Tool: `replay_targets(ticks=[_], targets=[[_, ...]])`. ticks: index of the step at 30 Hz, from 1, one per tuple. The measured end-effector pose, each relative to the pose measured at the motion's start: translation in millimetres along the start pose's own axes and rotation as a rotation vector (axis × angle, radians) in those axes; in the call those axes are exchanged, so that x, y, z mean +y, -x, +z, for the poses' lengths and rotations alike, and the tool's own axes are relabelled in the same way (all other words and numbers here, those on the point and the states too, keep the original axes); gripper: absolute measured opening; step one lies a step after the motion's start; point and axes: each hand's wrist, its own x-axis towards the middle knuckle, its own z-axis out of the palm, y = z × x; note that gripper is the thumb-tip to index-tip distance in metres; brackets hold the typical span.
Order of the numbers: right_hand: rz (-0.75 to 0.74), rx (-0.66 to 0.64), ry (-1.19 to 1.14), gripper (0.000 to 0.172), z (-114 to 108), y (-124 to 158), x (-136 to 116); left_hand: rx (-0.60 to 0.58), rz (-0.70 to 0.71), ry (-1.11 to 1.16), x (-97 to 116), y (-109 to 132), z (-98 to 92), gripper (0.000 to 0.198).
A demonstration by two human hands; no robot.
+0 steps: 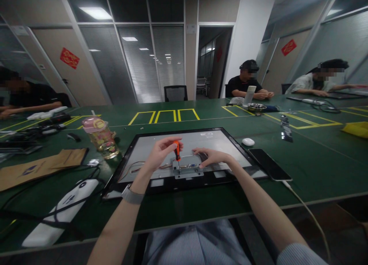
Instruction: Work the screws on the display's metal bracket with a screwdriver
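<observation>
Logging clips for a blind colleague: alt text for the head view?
The left hand holds an orange screwdriver to a bracket on the back of a display panel; the right hand rests beside it. The panel lies on a green table, a phone to its right.

Far beyond the left hand [161, 153], a black chair [175, 93] fronts glass partitions [149, 62] with blinds. Beyond the right hand [214, 157] are an open doorway [212, 62] and a white pillar [250, 39]. A ceiling light panel [96, 13] glows above.
</observation>
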Motion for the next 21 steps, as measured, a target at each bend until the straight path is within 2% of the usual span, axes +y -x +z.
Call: replay_targets(ticks=[5, 11, 18, 21], targets=[[-0.028, 0.003, -0.023, 0.076, 0.2, -0.7, 2.1, 0.082, 0.085, -0.147, -1.5, -2.3, -2.3, 0.015], [-0.017, 0.011, -0.027, 0.077, 0.0, -0.4, 0.5, -0.034, -0.037, 0.061, 5.9, 0.0, 0.5, 0.030], [-0.023, -0.001, -0.021, 0.078, -0.5, -0.7, 2.4, 0.101, 0.093, -0.245, 0.5, -2.2, -0.6, 0.020], [-0.019, 0.005, -0.016, 0.079, -0.8, -0.1, 0.0, 0.055, 0.086, -0.166, 2.6, -2.5, -0.7, 0.024]])
